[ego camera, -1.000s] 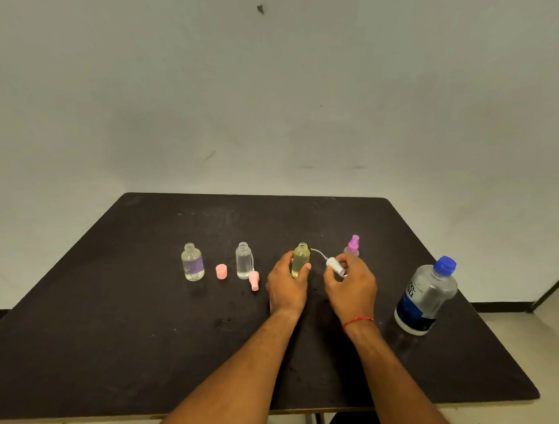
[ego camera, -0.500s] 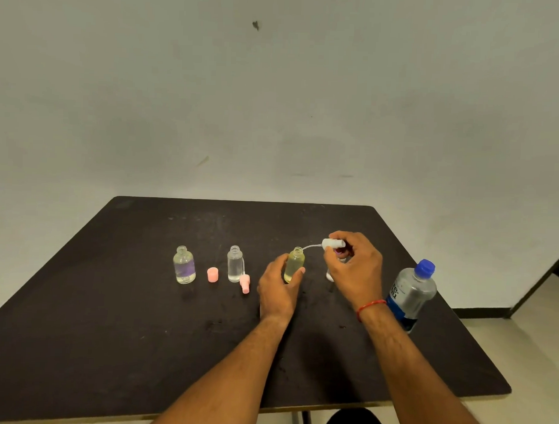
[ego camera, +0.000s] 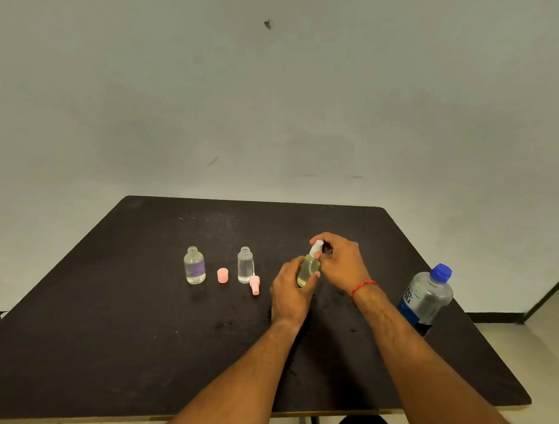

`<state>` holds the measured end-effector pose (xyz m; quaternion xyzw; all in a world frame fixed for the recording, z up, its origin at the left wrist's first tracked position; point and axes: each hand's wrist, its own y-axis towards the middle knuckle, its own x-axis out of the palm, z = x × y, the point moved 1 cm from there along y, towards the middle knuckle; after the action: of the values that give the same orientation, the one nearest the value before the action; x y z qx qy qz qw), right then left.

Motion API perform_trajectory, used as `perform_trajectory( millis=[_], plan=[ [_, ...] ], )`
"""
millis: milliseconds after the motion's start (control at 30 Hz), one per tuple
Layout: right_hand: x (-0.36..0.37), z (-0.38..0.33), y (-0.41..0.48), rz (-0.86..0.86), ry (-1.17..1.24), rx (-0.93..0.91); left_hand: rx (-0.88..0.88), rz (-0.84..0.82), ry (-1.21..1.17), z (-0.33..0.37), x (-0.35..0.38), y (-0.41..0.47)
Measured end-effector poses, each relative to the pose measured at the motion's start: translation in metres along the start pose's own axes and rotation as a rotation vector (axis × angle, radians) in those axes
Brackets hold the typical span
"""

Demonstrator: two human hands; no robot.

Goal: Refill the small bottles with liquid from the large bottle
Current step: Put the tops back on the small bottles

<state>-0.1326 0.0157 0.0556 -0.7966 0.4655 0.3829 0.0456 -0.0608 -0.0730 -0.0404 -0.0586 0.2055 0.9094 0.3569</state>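
Two hands are meeting over one small yellowish bottle (ego camera: 307,271) standing mid-desk: the left hand (ego camera: 293,291) is curling round its body, and the right hand (ego camera: 341,264) is pinching a white spray top (ego camera: 317,246) at its neck. Whether that top is going on or coming off is not showing. Either way, the step is asking for the left hand to be pinning the bottle upright against the desk (ego camera: 109,332) while the right is turning the top squarely on the thread, so nothing is tipping or spilling.

Counting what is showing: three small bottles, the other two being a purple-labelled bottle (ego camera: 194,266) and a clear bottle (ego camera: 244,266), both standing open to the left; two loose pink pieces, a pink cap (ego camera: 222,275) between them and a pink spray top (ego camera: 254,284) lying just beside the clear one; and one large bottle (ego camera: 427,296), sitting well apart at the right and wearing its blue cap (ego camera: 441,271).
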Motion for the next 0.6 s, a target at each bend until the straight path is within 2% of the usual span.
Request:
perform_trajectory(
  millis=[100, 333, 433, 600],
  plan=[
    [0.004, 0.0, -0.001, 0.012, 0.014, 0.008, 0.012, 0.006, -0.004, 0.0, 0.0, -0.001],
    [0.012, 0.002, -0.002, 0.166, -0.017, 0.037, -0.001, 0.026, -0.036, -0.002, 0.002, 0.0],
    [0.014, 0.0, -0.002, 0.142, -0.043, 0.049, -0.025, 0.032, -0.062, 0.001, 0.001, -0.001],
    [0.016, 0.002, 0.0, 0.083, 0.071, 0.022, -0.025, 0.007, -0.069, 0.0, 0.001, -0.001]
  ],
)
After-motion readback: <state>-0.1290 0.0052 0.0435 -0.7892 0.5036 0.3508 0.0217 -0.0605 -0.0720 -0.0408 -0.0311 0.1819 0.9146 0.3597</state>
